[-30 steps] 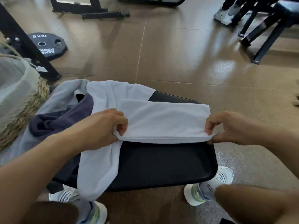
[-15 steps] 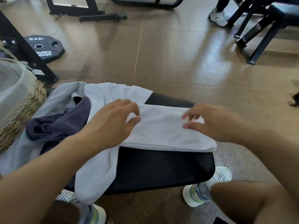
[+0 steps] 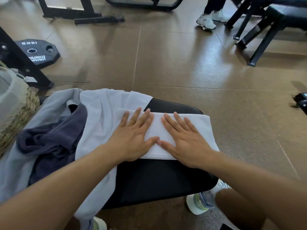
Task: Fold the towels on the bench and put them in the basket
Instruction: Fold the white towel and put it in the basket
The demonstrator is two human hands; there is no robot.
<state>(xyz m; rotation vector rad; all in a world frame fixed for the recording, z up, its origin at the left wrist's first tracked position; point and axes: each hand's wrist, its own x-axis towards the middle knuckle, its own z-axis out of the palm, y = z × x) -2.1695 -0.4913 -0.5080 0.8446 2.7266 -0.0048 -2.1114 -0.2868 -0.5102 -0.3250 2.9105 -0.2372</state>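
A white towel point(image 3: 203, 128) lies folded into a flat band across the black padded bench point(image 3: 157, 180). My left hand point(image 3: 132, 135) and my right hand point(image 3: 186, 138) rest flat on it side by side, fingers spread, thumbs nearly touching. Left of it a pale blue-grey towel point(image 3: 101, 117) drapes over the bench and hangs off the near edge. A dark navy towel point(image 3: 54, 138) sits crumpled on top of another grey towel point(image 3: 15, 170). The woven basket point(image 3: 21, 112) stands at the far left, partly cut off, with grey cloth inside.
A 15 kg weight plate point(image 3: 37, 53) and a black rack leg point(image 3: 25, 67) are on the floor behind the basket. Black bench frames point(image 3: 259, 40) stand at the back right, beside another person's shoes point(image 3: 207, 20). My own shoes point(image 3: 199, 205) are under the bench.
Both hands let go of the towel's near corners, moved inward over it, and now press flat on its middle. The fold lies flatter.
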